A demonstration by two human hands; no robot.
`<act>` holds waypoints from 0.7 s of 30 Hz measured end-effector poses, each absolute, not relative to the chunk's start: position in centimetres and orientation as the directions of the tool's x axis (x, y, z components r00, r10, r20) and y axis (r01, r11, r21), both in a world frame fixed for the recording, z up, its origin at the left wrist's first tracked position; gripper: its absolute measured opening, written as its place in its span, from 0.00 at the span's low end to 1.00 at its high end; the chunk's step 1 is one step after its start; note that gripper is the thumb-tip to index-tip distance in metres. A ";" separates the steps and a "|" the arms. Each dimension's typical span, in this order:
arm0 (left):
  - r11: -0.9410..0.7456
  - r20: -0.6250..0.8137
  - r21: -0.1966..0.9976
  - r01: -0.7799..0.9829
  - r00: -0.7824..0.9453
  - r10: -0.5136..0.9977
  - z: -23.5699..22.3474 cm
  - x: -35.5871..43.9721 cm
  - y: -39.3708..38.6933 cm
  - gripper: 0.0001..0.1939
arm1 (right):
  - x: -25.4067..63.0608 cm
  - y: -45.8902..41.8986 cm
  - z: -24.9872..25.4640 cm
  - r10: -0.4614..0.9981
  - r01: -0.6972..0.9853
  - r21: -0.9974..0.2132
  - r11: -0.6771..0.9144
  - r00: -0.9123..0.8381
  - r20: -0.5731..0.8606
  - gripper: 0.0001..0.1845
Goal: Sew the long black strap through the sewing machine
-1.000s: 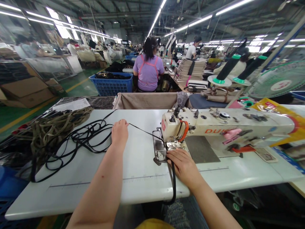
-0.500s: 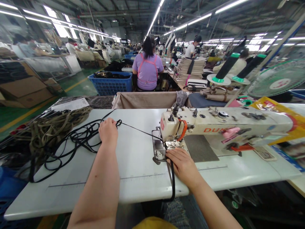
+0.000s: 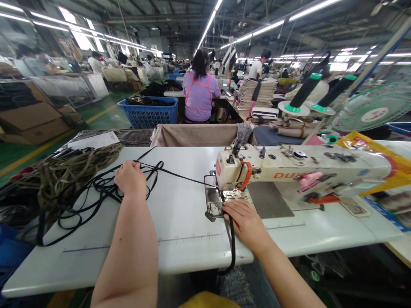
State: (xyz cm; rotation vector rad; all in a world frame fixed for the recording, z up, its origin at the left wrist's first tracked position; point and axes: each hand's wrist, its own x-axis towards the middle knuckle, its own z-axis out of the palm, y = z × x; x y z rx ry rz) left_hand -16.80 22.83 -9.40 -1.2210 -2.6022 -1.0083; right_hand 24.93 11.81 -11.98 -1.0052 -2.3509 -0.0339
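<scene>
A long, narrow black strap (image 3: 232, 244) runs over the table's front edge and up to the needle area of a white sewing machine (image 3: 257, 164). My right hand (image 3: 245, 222) presses it just in front of the presser foot (image 3: 230, 194), fingers together. From the machine's left side the strap stretches leftward into a loose tangle (image 3: 105, 188). My left hand (image 3: 130, 177) is closed at this tangle, gripping strap; its fingertips are mostly hidden behind the hand.
Khaki straps (image 3: 64, 171) are heaped at the table's left end. Behind the table stands a beige fabric-lined bin (image 3: 195, 134). Black thread cones (image 3: 303, 94) and a fan (image 3: 374, 109) are at right. A person in purple (image 3: 199, 96) sits ahead, near a blue basket (image 3: 150, 113).
My left hand has moved left, deeper into the tangle, and a strap loop now lies free to its right. My right hand stays at the presser foot.
</scene>
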 end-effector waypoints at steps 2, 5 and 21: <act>0.483 0.344 0.542 0.687 -0.706 0.619 -9.4 -17.0 22.8 0.08 | 24.9 11.8 -12.0 0.654 0.671 -0.192 0.717 -0.550 0.519 0.13; 0.526 0.333 0.555 0.645 -0.751 0.570 -9.3 -17.4 22.7 0.08 | 25.0 11.8 -12.0 0.655 0.672 -0.191 0.716 -0.551 0.517 0.13; 0.548 0.279 0.731 0.407 -0.911 0.305 -8.2 -20.0 21.3 0.06 | 24.9 11.8 -11.8 0.650 0.670 -0.186 0.718 -0.552 0.523 0.13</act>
